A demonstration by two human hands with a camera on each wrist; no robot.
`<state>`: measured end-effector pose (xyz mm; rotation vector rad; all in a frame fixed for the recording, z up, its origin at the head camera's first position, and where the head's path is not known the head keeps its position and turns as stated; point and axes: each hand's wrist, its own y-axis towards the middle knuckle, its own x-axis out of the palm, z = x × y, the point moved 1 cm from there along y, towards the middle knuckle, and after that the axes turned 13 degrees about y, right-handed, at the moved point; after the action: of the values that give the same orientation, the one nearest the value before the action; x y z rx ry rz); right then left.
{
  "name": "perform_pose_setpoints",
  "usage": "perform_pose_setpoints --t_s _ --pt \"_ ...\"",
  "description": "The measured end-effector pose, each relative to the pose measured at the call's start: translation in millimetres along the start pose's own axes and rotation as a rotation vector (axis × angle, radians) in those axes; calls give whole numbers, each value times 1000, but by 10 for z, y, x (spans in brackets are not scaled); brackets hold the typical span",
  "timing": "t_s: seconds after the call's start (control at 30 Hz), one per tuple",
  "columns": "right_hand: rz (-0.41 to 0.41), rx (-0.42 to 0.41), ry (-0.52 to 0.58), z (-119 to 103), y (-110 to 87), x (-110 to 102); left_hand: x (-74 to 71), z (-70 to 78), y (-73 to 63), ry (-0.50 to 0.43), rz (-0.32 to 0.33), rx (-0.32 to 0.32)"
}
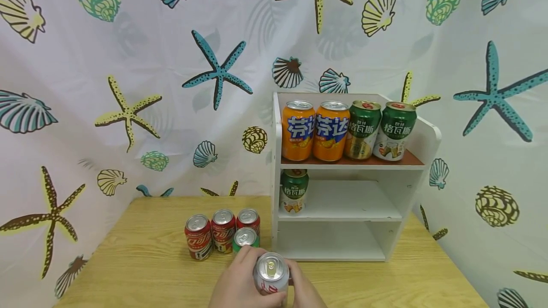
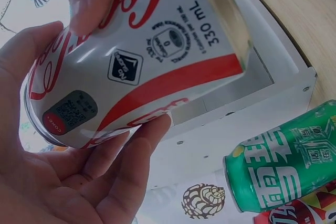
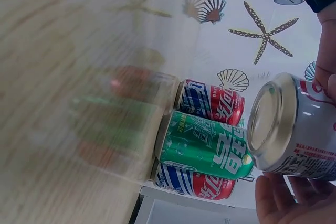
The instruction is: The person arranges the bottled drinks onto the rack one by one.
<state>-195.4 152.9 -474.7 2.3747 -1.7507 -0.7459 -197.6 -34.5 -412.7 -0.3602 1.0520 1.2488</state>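
A silver-white Coca-Cola can (image 1: 271,270) marked 330 mL is held between both hands at the front of the table, its lid tilted up to the head camera. My left hand (image 1: 244,279) grips it from the left, thumb across the front and fingers (image 2: 123,177) round the side. From the other side my right hand (image 1: 301,286) holds the can too, its fingers (image 3: 278,195) along the wall near the base. Just behind the hands stands a green Sprite can (image 3: 205,142), partly hidden by the left hand in the head view.
Red cola cans (image 1: 199,236) stand in a row left of a white shelf unit (image 1: 277,179). Its top level carries orange Fanta cans (image 1: 330,132) and green-topped cans (image 1: 395,132); another green-topped can (image 1: 294,191) stands on the middle level. A patterned curtain (image 1: 171,84) hangs behind the wooden table (image 1: 141,260).
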Motion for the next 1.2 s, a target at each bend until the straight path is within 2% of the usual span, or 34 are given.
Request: perform_pose_setpoints --t_s 0.27,0.57,0.87,1.07,1.2 --pt "-20 119 -29 -86 16 -38 -3 -11 1 -2 18 20" --pt "-33 133 22 -119 34 -66 12 -8 14 -33 4 18" --pt "-60 77 18 -136 26 -108 56 -12 20 -59 -56 -15" --pt "-62 47 17 -142 11 -148 56 -49 -17 -91 -33 45" --pt "-38 18 -8 -145 5 -191 44 -72 -38 -122 -56 58"
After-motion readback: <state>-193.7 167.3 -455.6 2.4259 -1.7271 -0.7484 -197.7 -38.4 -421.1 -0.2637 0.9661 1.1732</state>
